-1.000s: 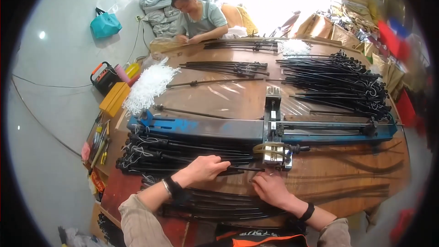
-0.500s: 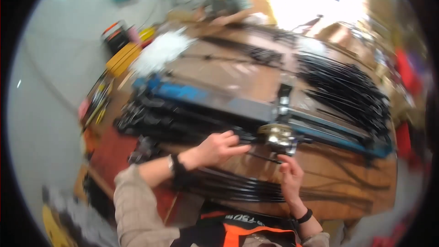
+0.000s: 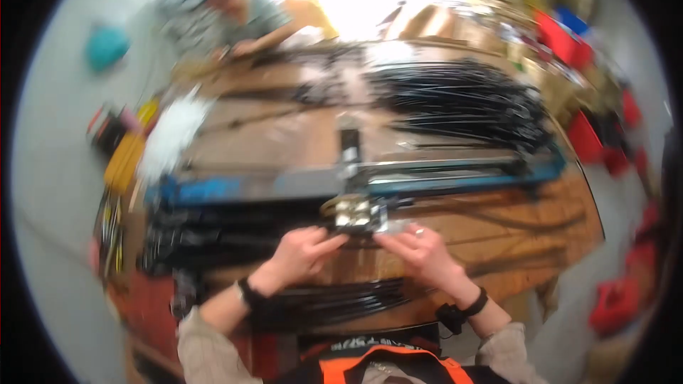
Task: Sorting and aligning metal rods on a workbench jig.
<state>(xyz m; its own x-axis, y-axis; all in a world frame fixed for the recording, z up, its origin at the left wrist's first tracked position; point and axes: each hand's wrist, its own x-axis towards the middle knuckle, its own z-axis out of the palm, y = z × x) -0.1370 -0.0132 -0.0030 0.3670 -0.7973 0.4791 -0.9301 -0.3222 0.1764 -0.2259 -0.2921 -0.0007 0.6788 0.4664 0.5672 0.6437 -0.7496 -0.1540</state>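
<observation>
Sitting just beyond hands [image 3: 302, 250] [image 3: 427, 254], midway: metal fixture [image 3: 358, 213].

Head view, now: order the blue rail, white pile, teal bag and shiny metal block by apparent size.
1. Blue rail
2. White pile
3. Teal bag and shiny metal block: too alike to rank, edges blurred.

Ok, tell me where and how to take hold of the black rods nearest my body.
Around the middle of the black rods, probably best with the right hand coming down from above, closing across them. They are long, thin and laid side by side, running left to right; their left end sits close to the left wrist, leaving less room there.
</observation>
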